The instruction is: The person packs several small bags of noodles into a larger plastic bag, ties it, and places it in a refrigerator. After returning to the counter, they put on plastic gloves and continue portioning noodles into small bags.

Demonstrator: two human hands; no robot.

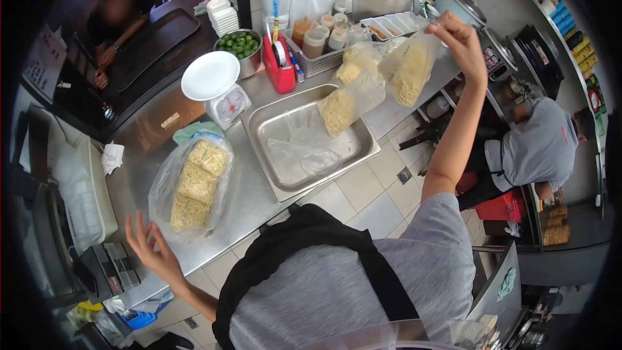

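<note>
1. The right hand [457,39] pinches the top of a clear noodle bag [409,71], which hangs beyond the far-right corner of the steel tray [269,129].
2. The left hand [154,249] holds nothing; its fingers are spread, just beside the large noodle pack [198,185] near the front edge of the steel counter [139,185].
3. The hanging bag looks light and limp, its thin film likely slippery; the gathered top seems the best hold, sparing the noodles from crushing. The large pack looks heavier and would sag, so it probably wants support underneath.
4. In the tray's far-right corner leans a bagged noodle portion [338,111]; crumpled clear plastic [304,153] lies along its near edge.
5. Beyond the tray's far edge stand a kitchen scale [228,105], a red tape dispenser [280,68] and a bottle basket [325,65].
</note>
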